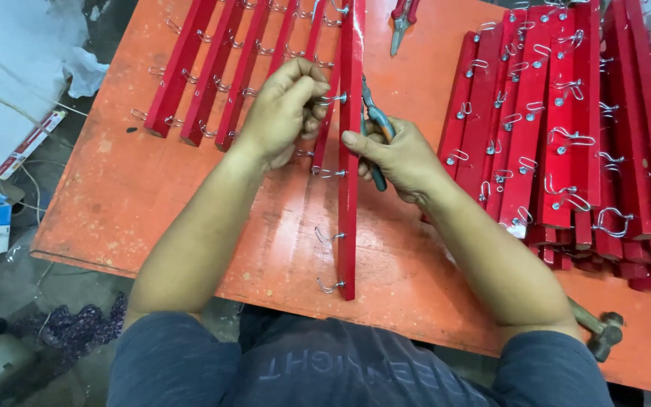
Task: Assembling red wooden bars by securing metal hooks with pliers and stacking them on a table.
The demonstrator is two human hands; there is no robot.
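Orange wooden surface (152, 188). One long red wooden slat with wire hooks (349, 218) runs from its near edge toward the far edge, on edge so hooks face left. Left hand (284, 109) pinches a bent wire hook (331, 99); right hand (401, 158) grips teal-handled pliers (374, 120) against the slat, steadying it.

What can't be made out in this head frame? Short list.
- Pliers: handles wrapped by the right hand; jaw tips hidden behind the red strip, head view.
- Wire hook: its far end is covered by the left hand fingers.
- Hammer: handle hidden by the right forearm.
- Stack of strips: cut off by the right edge.
- Second pliers: cut off by the top edge.
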